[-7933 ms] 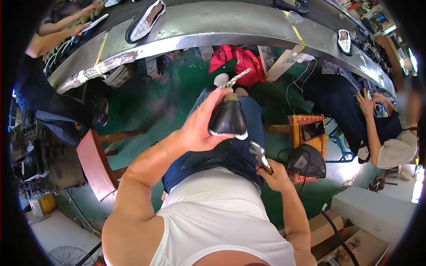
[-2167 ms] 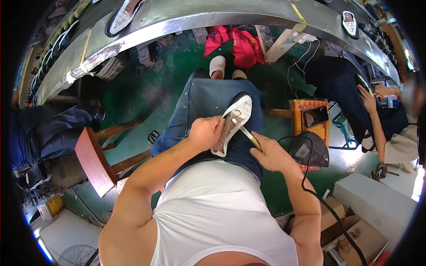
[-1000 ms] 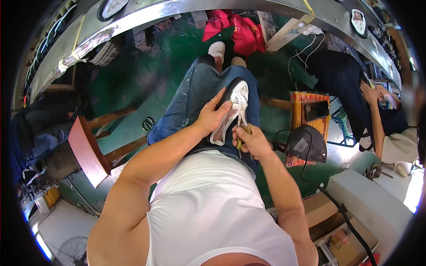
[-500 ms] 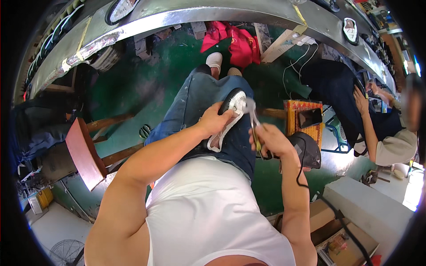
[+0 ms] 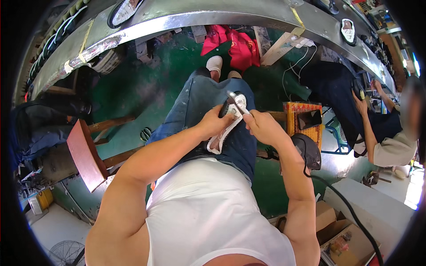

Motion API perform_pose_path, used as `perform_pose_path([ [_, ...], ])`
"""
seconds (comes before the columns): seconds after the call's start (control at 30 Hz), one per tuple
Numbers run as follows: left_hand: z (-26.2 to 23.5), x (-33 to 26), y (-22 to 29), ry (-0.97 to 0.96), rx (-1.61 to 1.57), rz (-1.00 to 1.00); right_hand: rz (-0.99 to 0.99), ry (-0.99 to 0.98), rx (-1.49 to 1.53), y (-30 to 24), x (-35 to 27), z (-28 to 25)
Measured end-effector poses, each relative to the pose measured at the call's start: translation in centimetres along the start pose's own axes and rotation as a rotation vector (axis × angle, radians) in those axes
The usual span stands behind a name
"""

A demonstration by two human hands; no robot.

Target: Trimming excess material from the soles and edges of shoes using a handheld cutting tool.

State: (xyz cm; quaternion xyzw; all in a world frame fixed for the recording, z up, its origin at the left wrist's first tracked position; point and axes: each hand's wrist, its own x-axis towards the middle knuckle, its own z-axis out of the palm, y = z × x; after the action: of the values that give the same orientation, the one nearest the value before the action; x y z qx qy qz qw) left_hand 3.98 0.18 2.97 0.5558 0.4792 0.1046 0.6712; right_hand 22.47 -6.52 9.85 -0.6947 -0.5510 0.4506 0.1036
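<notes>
green floor; metal bench arching across twelve o'clock; reddish stool at nine; fan at eight; bright light between three and four.

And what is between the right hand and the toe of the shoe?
In the head view, a tool, held in the right hand, its metal end over the toe of the shoe; contact unclear.
</notes>
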Motion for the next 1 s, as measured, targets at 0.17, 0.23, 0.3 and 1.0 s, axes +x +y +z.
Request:
perform_pose_path([
  [0.17, -1.6, 0.7, 0.9, -0.131, 0.013, -0.063, -0.027, 0.020, -0.101, 2.0, -0.6, 0.8],
  [0.23, -2.2, 1.3, 0.6, -0.188, 0.043, -0.143, 0.146, -0.115, 0.176, 1.7, -2.5, 0.3],
  [0.3, -2.5, 1.4, 0.7, -0.205, 0.010, -0.181, 0.199, -0.192, 0.203, 1.9, -4.2, 0.3],
  [1.0, -2.6, -3.0, -7.5, -0.373, 0.136, 0.206, 0.021, -0.251, 0.037, 3.7, -5.6, 3.9],
])
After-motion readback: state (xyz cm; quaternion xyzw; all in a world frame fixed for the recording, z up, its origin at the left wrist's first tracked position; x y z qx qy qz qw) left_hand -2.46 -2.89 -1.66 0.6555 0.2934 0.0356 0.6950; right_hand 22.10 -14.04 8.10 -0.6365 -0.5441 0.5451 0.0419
